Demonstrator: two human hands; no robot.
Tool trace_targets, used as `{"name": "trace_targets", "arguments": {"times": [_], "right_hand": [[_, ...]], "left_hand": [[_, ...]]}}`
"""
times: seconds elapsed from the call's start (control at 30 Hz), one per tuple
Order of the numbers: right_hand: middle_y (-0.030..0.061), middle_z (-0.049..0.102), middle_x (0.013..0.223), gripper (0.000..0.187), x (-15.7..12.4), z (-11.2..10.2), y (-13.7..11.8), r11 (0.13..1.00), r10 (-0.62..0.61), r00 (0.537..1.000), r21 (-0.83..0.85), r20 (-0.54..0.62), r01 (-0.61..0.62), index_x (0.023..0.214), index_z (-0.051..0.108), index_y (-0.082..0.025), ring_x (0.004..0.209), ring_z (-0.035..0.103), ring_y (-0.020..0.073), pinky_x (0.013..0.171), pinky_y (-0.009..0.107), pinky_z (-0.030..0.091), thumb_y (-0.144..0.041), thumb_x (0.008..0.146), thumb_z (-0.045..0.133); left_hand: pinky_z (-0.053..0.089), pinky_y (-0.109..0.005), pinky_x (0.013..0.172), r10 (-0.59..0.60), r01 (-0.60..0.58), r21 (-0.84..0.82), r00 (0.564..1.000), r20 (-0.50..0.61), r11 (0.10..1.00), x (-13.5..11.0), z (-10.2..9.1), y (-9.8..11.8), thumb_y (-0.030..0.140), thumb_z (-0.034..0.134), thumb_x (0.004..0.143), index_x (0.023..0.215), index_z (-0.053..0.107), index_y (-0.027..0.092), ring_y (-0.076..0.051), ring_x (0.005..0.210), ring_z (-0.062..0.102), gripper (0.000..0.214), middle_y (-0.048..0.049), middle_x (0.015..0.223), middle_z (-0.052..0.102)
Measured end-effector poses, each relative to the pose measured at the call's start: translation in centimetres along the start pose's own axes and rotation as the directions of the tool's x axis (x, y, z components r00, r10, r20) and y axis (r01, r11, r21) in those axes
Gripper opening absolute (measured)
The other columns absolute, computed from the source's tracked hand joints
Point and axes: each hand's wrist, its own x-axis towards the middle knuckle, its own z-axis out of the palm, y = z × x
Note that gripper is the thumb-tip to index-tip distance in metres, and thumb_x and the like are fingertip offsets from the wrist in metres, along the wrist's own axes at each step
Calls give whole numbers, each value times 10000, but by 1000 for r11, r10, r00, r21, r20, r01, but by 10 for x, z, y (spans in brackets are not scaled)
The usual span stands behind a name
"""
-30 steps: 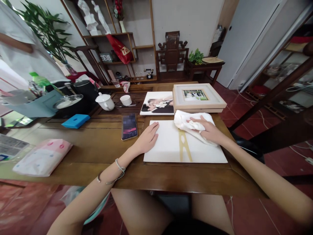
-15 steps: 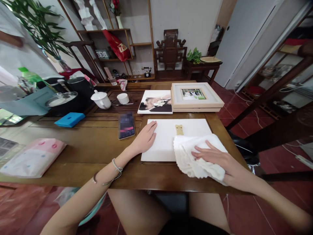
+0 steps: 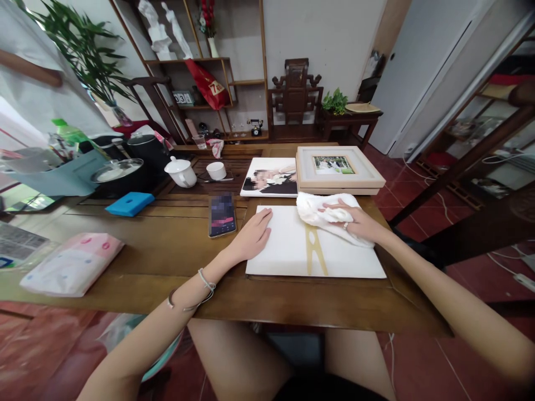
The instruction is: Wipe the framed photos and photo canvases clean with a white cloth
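A white flat panel (image 3: 280,250) lies on the wooden table, with a tan A-shaped stand piece (image 3: 314,253) on its middle. My left hand (image 3: 254,235) rests flat on the panel's left edge, fingers stretched out and holding nothing. Under my right hand (image 3: 355,220) is a bunched white cloth (image 3: 311,207), gripped and pressed to the panel's far right part. The cloth covers the top of the stand piece. Just left of my left hand lies a phone (image 3: 222,214) with its screen lit.
Behind the panel lie a photo print (image 3: 273,184) and a framed picture (image 3: 363,167). To the left are a blue block (image 3: 130,204), a lidded white cup (image 3: 181,172), a small white bowl (image 3: 216,170) and a tissue pack (image 3: 75,264). The table's front edge (image 3: 292,320) is near my lap.
My right hand has moved the cloth away from me, from the panel's near right corner to its far side, uncovering the stand piece's legs. My left hand stays on the left edge.
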Motion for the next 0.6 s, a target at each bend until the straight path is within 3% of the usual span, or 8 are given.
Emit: {"name": "trace_targets", "arguments": {"times": [0.1, 0.3, 0.47, 0.6], "right_hand": [[33, 537, 1424, 465, -3, 3, 0, 1000, -14, 999, -24, -36, 13, 1257, 628, -248, 1440, 257, 337, 1152, 593, 232, -230, 794, 582], [15, 665, 1269, 300, -49, 8, -28, 975, -219, 973, 64, 72, 214, 1140, 671, -312, 1255, 552, 300, 1178, 608, 150, -315, 852, 591], [34, 657, 1280, 378, -73, 3, -30, 972, -174, 972, 188, 156, 144, 1163, 670, -318, 1325, 476, 308, 1176, 600, 187, -521, 850, 610], [-5, 644, 1300, 420, -48, -2, -11, 977, -87, 973, 208, 216, 41, 1177, 674, -334, 1380, 401, 304, 1182, 602, 153, -547, 815, 653]], "left_hand": [[269, -478, 1199, 10, -10, -2, 1000, -6, 1000, 0, 0, -1, 290, 318, 973, 1441, 383, 100, -276, 1429, 334, 509, -168, 1528, 370], [280, -483, 1194, 17, -17, -4, 999, -31, 1000, 0, 2, -2, 286, 328, 966, 1439, 390, 111, -279, 1420, 350, 507, -162, 1520, 383], [273, -488, 1195, 1, -1, -5, 1000, -15, 1000, 1, 2, 0, 285, 317, 965, 1428, 398, 74, -287, 1426, 336, 515, -188, 1524, 369], [259, -471, 1203, -7, 7, 1, 1000, 5, 1000, 0, -1, 2, 286, 310, 965, 1425, 397, 46, -284, 1431, 328, 526, -198, 1528, 357]]}}
